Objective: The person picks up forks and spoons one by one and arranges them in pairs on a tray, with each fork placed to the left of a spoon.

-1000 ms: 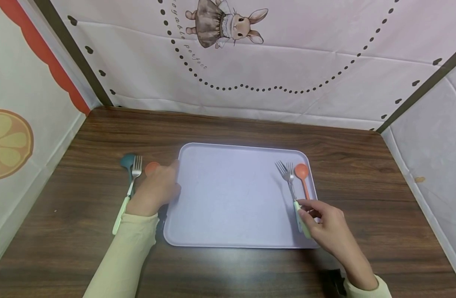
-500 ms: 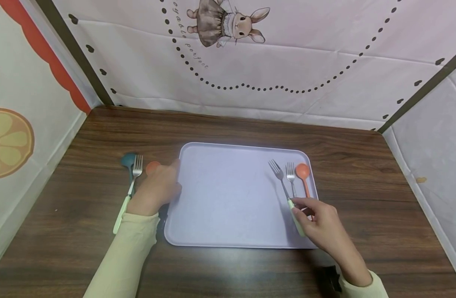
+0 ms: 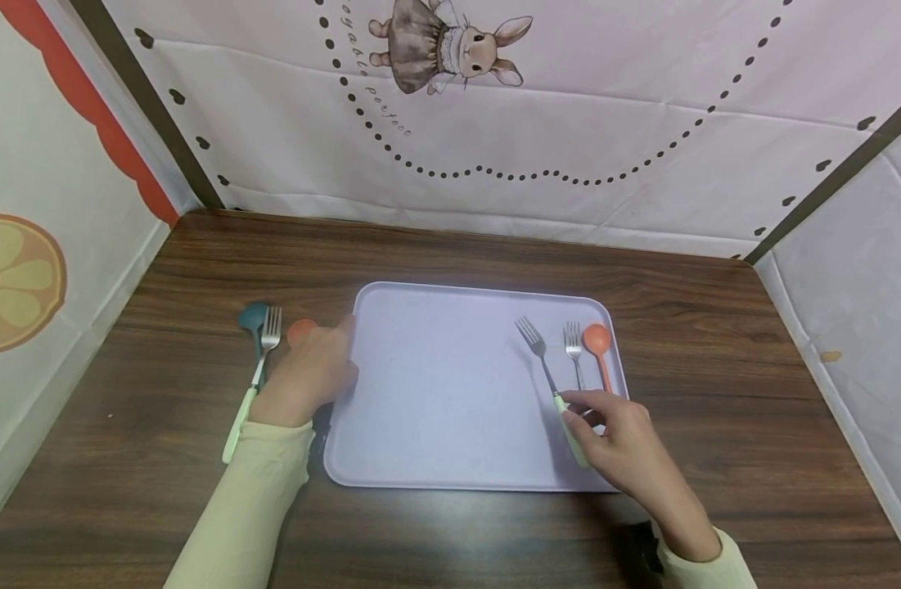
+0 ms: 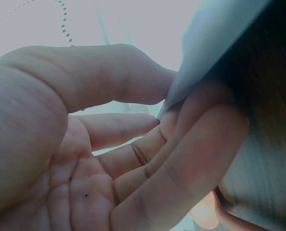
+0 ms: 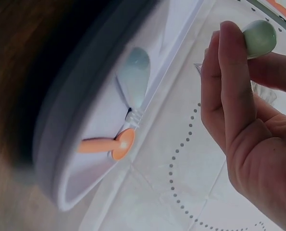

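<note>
Fork (image 3: 547, 374) placing seems in hand: right hand (image 3: 619, 433) has its fingers pinched on it over the tray's (image 3: 435, 384) right half, left hand (image 3: 306, 372) fingers pinching the tray's left edge. Next move likely calls for setting it flat, letting go; second fork (image 3: 573, 342) and orange spoon (image 3: 597, 337) crowd the right edge, open room runs leftward.

Rabbit print (image 3: 448, 49): sideways, beyond your wooden table (image 3: 457, 536).
Orange-slice print (image 3: 15, 285): left of your table.
Dotted line (image 3: 533, 177): beyond your table.
</note>
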A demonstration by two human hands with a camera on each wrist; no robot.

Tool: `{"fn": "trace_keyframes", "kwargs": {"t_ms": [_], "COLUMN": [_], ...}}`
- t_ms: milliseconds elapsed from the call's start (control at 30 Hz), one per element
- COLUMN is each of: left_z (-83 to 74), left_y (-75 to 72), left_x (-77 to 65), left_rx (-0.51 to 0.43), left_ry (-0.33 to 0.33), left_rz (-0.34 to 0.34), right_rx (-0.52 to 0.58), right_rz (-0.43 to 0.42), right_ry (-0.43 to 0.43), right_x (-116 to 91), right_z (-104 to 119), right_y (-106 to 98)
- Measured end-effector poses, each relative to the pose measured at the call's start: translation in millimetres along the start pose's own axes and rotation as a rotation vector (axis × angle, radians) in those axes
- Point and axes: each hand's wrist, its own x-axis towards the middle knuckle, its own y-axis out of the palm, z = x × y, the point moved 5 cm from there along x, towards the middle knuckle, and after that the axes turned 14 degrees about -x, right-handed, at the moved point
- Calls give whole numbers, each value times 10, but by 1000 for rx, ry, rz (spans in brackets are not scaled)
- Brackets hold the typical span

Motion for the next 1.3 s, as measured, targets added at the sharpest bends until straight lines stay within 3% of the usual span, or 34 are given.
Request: {"fn": "trace_keyframes", "kwargs": {"t_ms": [267,700,933,1300], "left_z": [5,10,25,10], "left_y": [1,-12,12,-4], "left_x": [5,1,19,3], "left_rx": [-1,-1,-8,-17], "left_ry": [-12,-20,-7,-3], "left_rz": [4,9,12,7], "right_rx": [8,-20,-22,-106], "right_rz": [84,114,170,91], "right_ry": [16,-47,-18,-45], "right_x": [32,115,164,235], "right_z": [78,229,295,360], "right_y": [114,268,358,415]}}
